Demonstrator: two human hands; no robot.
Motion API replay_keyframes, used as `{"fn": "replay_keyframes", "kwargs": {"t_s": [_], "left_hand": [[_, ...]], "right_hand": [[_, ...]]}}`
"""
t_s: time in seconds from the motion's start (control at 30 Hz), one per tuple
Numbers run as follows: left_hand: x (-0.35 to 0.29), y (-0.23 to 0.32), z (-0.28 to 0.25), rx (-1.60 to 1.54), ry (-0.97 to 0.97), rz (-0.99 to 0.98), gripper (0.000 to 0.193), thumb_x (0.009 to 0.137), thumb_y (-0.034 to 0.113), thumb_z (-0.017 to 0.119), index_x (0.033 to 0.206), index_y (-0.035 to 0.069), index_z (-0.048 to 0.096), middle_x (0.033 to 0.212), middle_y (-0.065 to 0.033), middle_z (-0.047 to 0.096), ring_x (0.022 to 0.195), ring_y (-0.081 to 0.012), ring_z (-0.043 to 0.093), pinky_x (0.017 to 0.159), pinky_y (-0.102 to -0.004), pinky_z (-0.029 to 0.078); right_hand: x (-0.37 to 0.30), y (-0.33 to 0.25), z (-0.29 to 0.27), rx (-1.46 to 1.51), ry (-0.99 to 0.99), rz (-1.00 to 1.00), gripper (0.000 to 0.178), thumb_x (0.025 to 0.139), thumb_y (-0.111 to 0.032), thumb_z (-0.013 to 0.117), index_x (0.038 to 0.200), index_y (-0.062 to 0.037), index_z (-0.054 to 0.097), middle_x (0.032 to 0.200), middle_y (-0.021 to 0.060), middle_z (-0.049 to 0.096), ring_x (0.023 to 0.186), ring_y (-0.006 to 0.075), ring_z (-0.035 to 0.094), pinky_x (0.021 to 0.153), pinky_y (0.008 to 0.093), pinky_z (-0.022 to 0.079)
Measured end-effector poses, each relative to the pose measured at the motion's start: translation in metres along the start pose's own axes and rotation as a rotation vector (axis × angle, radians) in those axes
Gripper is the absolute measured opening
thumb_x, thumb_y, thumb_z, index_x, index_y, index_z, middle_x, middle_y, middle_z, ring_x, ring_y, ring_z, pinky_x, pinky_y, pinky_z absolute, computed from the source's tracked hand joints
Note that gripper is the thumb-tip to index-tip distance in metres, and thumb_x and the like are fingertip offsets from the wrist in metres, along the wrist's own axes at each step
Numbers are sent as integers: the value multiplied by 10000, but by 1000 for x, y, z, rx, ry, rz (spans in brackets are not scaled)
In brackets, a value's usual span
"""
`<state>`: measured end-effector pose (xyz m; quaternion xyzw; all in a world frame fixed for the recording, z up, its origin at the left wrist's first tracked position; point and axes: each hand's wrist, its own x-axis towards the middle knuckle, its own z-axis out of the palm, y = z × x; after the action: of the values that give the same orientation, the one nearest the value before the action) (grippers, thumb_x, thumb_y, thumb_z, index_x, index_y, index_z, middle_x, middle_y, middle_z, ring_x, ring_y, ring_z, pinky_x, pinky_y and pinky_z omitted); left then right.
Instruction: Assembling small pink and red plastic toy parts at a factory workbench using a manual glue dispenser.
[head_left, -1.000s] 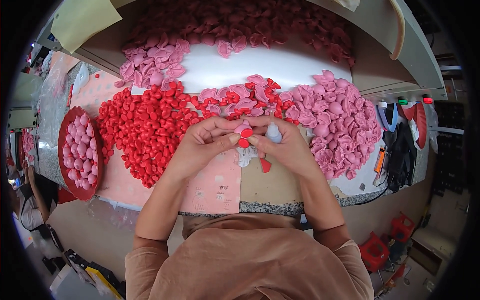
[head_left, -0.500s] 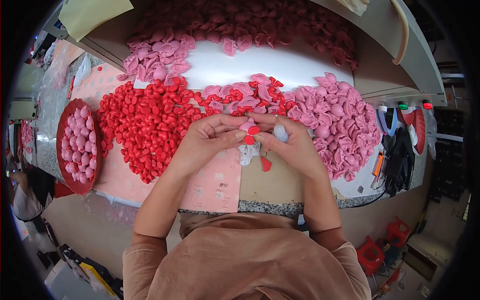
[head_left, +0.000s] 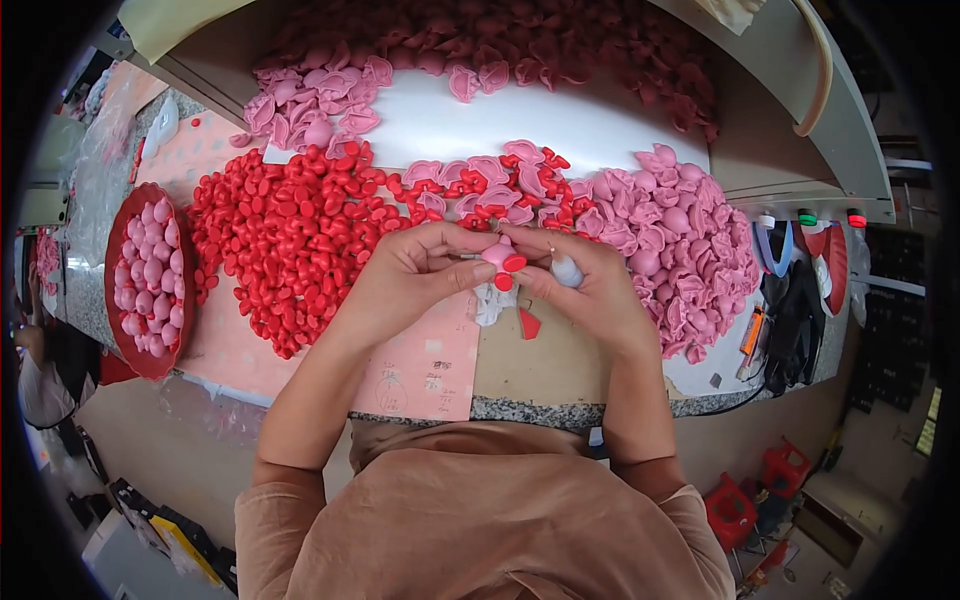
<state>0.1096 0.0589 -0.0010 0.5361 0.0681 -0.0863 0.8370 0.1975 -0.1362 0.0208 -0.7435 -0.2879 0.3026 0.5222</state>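
Between the fingertips of both hands is a small pink rounded piece point(head_left: 495, 254) with two red oval feet on it. My left hand point(head_left: 420, 268) pinches it from the left with thumb and forefinger. On the other side my right hand point(head_left: 598, 290) steadies it with thumb and fingertips, while a small translucent bottle point(head_left: 566, 270) sits tucked in the same hand. Fingers cover part of the pink piece. Just below the hands lie a crumpled white cloth point(head_left: 488, 306) and a flat red scrap point(head_left: 529, 323).
A heap of glossy red pieces point(head_left: 290, 240) spreads at left, beside a red scalloped dish point(head_left: 188, 300) of pink pieces. Pink shell-like parts point(head_left: 685, 250) pile up at right; more fill the shelf behind. An orange-handled cutter point(head_left: 752, 332) lies near black straps point(head_left: 797, 310).
The pink piece has tilted slightly between my fingers, so more of its pink side shows. Both hands keep their hold, and the whole view has shifted a little.
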Motion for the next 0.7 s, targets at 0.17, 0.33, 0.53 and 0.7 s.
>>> {"fn": "replay_keyframes", "kwargs": {"t_s": [0.17, 0.33, 0.53, 0.7], "left_hand": [[-1, -1, 1, 6, 4, 13, 247, 839, 2, 600, 1084, -17, 575, 1009, -80, 632, 923, -127, 610, 805, -235, 496], [-3, 2, 3, 74, 57, -1, 233, 833, -5, 607, 1065, -17, 601, 977, -63, 643, 894, -102, 609, 776, -212, 494], [-3, 0, 4, 92, 100, 26, 220, 831, -6, 609, 1051, -18, 610, 947, -52, 649, 871, -88, 608, 745, -200, 494], [-3, -1, 1, 128, 101, 14, 208, 832, -4, 608, 1040, -15, 616, 935, -44, 648, 844, -79, 607, 729, -199, 496]], "right_hand": [[-1, 0, -1, -67, 12, -56, 388, 794, -44, 654, 1173, -43, 573, 1042, 78, 641, 920, 117, 599, 792, 256, 476], [0, 3, 3, -204, 64, -195, 392, 767, -44, 675, 1150, -60, 593, 988, 92, 660, 850, 132, 632, 738, 246, 487], [0, 7, 7, -229, 95, -216, 382, 764, -33, 674, 1138, -63, 605, 938, 94, 666, 789, 122, 627, 703, 243, 487], [2, 7, 9, -207, 88, -177, 373, 761, -17, 671, 1127, -54, 610, 935, 89, 668, 775, 116, 622, 698, 244, 487]]}}
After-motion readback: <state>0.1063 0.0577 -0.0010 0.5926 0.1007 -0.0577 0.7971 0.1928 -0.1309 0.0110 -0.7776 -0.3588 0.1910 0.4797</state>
